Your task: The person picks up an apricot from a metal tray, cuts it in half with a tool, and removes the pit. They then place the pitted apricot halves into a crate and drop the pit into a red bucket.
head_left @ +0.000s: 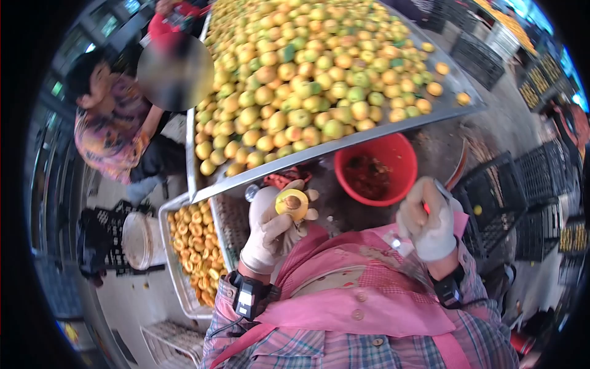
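My left hand (275,224), in a whitish glove, grips a cut apricot (291,205). Its yellow flesh faces up, with the brown pit showing in the middle. My right hand (428,216), gloved too, is closed and raised to the right, apart from the fruit. A small red-handled tool (426,208) shows between its fingers; the glove hides most of it. Beyond both hands, a metal-rimmed table (344,142) is heaped with whole apricots (301,80). Under its near edge stands a red bucket (393,195) with dark reddish-brown scraps inside.
A white crate (166,224) of halved apricots (195,243) stands beside my left arm. Farther left are a white bucket (139,241) and a seated co-worker (110,132). Black crates (491,190) stand on the floor to the right. A pink apron (369,295) covers my lap.
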Action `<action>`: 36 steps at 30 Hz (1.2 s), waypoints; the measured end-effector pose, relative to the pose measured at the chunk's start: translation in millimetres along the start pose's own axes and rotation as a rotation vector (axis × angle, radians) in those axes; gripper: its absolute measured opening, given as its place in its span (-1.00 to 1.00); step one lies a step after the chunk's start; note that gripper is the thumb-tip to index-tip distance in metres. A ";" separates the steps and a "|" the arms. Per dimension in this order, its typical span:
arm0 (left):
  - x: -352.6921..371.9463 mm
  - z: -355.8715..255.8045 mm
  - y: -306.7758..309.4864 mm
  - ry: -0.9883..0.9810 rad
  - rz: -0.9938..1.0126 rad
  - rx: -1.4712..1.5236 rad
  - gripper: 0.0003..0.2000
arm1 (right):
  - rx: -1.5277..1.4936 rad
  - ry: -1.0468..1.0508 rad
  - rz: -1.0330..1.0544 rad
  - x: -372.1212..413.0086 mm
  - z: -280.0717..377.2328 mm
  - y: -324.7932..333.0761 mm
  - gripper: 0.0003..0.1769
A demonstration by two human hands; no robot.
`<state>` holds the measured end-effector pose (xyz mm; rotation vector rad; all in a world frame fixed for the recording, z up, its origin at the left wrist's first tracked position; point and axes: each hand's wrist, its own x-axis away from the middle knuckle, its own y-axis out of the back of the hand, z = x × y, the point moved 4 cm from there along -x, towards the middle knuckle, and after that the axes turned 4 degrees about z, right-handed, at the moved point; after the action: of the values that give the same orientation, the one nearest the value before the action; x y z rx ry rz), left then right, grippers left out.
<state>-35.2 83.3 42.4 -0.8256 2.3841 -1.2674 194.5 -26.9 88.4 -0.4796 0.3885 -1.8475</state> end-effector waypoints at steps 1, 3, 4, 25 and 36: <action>-10.9 8.0 -9.4 0.042 0.024 -0.056 -0.39 | 0.028 0.130 0.014 -3.5 13.6 -6.7 -0.54; -27.7 26.6 -31.9 0.166 0.028 -0.028 -0.42 | -0.085 0.321 0.025 -12.3 30.2 -16.5 -0.60; -34.0 34.4 -41.8 0.173 0.032 -0.137 -0.44 | 0.244 0.513 0.022 -10.5 44.9 -20.4 -0.68; -37.7 79.0 -60.8 0.090 0.005 -0.572 -0.41 | 0.135 0.623 0.107 -6.5 18.3 -29.2 -0.87; -35.7 74.9 -60.3 0.049 -0.103 -0.708 -0.53 | -0.019 0.374 0.270 -20.0 9.0 -32.4 -0.94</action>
<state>52.3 30.4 51.1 -1.1153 2.8907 -0.4420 178.5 1.9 109.3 -0.0833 0.6888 -1.6661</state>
